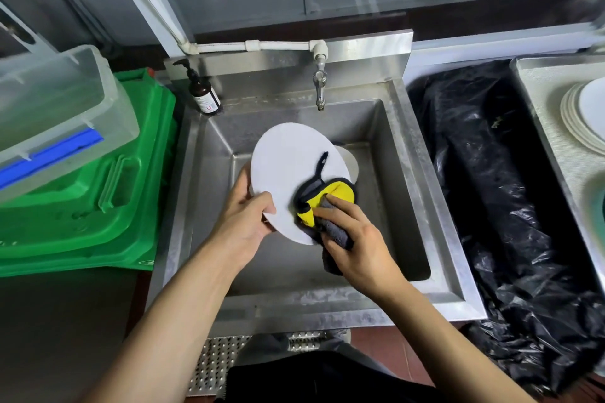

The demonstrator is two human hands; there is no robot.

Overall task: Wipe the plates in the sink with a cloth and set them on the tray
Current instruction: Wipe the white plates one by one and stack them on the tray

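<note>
Stainless steel sink (409,173) is sitting below a tap (320,88), a brown pump bottle (203,91) standing on its left corner. Over the basin, the left hand (247,216) is gripping a white plate (291,170) by its edge, tilted, while the right hand (353,239) is clutching a yellow-and-grey cloth (324,203) against it. Stacked plates (579,118) are lying on the tray (543,82) far right.

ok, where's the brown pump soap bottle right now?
In the head view, the brown pump soap bottle stands on the steel sink's back-left corner ledge, left of the tap and beside the green bin.
</note>
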